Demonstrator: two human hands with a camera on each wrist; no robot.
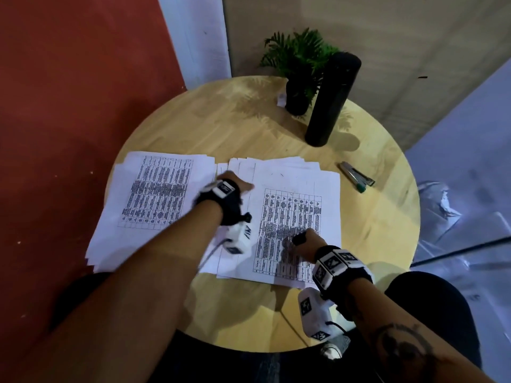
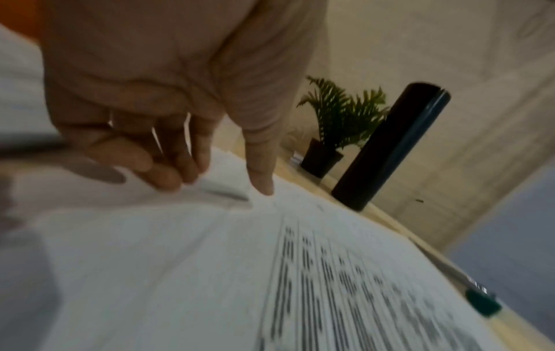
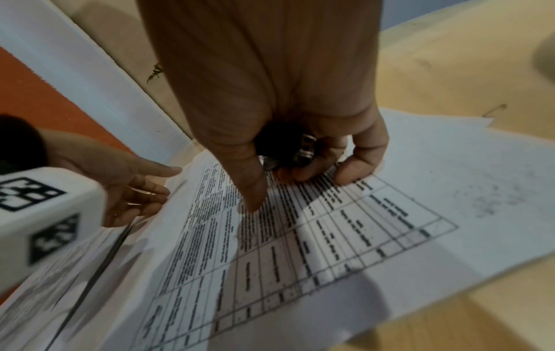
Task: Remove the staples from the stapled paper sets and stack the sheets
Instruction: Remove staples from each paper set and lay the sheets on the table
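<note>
Two piles of printed sheets lie on a round wooden table [image 1: 249, 120]: a left pile [image 1: 154, 189] and a right pile [image 1: 298, 178]. My left hand [image 1: 240, 186] is between them at the right pile's left edge. Its fingers are relaxed and the fingertips [image 2: 168, 180] and thumb touch the top sheet [image 2: 180, 261]; that view is blurred. My right hand [image 1: 293, 244] rests low on the right pile [image 3: 390, 237]. It grips a black and metal staple remover [image 3: 285, 147] in curled fingers, with the thumb tip pressed on the printed grid.
A stapler [image 1: 356, 176] with a green end lies on the table right of the papers. A potted plant [image 1: 298, 67] and a tall black cylinder [image 1: 331, 100] stand at the far edge. A small bent wire [image 3: 495, 110] lies by the pile's corner. A red wall is on the left.
</note>
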